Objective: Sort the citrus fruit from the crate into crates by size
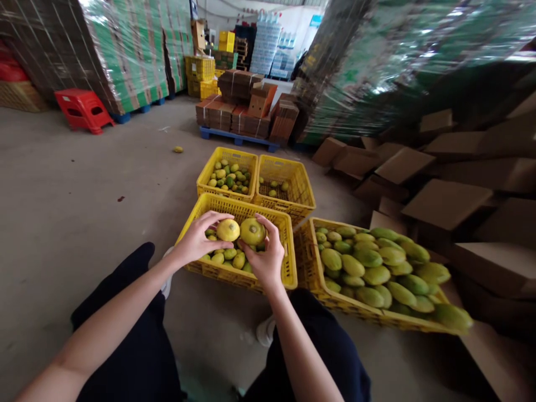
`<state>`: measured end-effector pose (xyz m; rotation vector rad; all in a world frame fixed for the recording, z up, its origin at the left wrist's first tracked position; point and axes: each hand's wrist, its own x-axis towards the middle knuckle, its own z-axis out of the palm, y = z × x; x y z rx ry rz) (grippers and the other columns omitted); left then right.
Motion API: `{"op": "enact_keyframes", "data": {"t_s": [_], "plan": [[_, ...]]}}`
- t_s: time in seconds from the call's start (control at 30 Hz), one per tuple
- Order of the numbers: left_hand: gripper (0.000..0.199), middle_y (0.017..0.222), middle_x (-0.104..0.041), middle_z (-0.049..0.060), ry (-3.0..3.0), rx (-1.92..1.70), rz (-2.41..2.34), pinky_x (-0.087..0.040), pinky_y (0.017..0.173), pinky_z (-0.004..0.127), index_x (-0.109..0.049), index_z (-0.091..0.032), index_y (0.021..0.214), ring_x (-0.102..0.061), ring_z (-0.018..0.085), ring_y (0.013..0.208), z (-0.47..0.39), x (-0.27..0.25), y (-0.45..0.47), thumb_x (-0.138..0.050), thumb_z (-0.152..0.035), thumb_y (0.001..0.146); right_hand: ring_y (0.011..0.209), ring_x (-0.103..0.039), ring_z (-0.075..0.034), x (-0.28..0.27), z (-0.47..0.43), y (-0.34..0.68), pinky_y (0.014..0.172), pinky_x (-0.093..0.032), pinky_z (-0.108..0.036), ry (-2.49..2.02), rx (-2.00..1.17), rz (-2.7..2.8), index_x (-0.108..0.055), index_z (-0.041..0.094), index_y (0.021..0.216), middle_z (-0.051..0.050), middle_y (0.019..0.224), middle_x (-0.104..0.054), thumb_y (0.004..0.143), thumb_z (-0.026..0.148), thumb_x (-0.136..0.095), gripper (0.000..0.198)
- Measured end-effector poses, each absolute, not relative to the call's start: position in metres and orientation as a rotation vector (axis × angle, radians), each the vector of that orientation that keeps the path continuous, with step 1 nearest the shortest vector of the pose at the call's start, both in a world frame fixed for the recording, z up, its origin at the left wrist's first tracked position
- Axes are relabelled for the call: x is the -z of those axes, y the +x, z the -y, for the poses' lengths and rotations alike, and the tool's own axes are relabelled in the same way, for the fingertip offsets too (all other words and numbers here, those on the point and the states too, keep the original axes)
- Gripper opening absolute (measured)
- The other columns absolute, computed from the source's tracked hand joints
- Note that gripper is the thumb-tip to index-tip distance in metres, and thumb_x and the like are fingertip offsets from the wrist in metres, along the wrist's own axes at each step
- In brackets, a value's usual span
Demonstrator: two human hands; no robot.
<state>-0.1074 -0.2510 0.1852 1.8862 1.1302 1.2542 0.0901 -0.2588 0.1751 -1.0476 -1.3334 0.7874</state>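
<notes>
My left hand (205, 237) grips a yellow mango (228, 230) between thumb and fingers, its round end turned toward me. In my right hand (268, 257) is a second, greener-yellow mango (253, 231) with a brownish spot at its end. Both fruits are held up side by side, a small gap apart. Under them stands a yellow plastic crate (288, 251) with several green and yellow mangoes (238, 261) inside. My hands hide part of its contents.
A crate (310, 279) heaped with larger green mangoes (368, 258) stands at the right. Behind are a crate (203, 181) of small fruits and a sparsely filled crate (307, 184). Cardboard boxes (446, 204) crowd the right; a red stool (84, 109) and loose fruit (178, 149) are left.
</notes>
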Motion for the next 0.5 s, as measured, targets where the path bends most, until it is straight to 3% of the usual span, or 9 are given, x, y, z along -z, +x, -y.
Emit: {"op": "enact_keyframes", "data": {"t_s": [0.23,0.4,0.5], "plan": [[0.053,0.115,-0.068,0.007,1.826,-1.197,-1.136,-0.058,0.086,0.036,-0.069,-0.025,0.122,-0.066,0.020,0.096,0.2506,-0.1821,-0.1063,-0.085,-0.045,0.076,0.130,-0.059,-0.024,-0.1693,0.2581,0.0895,0.113,-0.045,-0.045,-1.043,-0.762,1.362,-0.064,0.031,0.120,-0.005,0.131,-0.068,0.069,0.015,-0.080,0.055],[0.059,0.116,-0.068,0.007,1.660,-1.167,-1.136,-0.056,0.087,0.035,-0.069,-0.024,0.120,-0.066,0.021,0.098,0.2490,-0.1773,-0.1042,-0.090,-0.041,0.067,0.128,-0.060,-0.026,-0.1726,0.2601,0.0913,0.112,-0.046,-0.045,-1.063,-0.771,1.351,-0.067,0.031,0.117,-0.004,0.128,-0.070,0.068,0.019,-0.082,0.053],[0.068,0.113,-0.070,0.007,1.394,-1.160,-1.092,-0.056,0.089,0.036,-0.066,-0.022,0.119,-0.067,0.023,0.101,0.2469,-0.1760,-0.1019,-0.094,-0.041,0.060,0.123,-0.062,-0.028,-0.1745,0.2596,0.0921,0.103,-0.052,-0.044,-1.094,-0.859,1.306,-0.066,0.027,0.118,-0.007,0.128,-0.070,0.063,0.026,-0.086,0.059]]}}
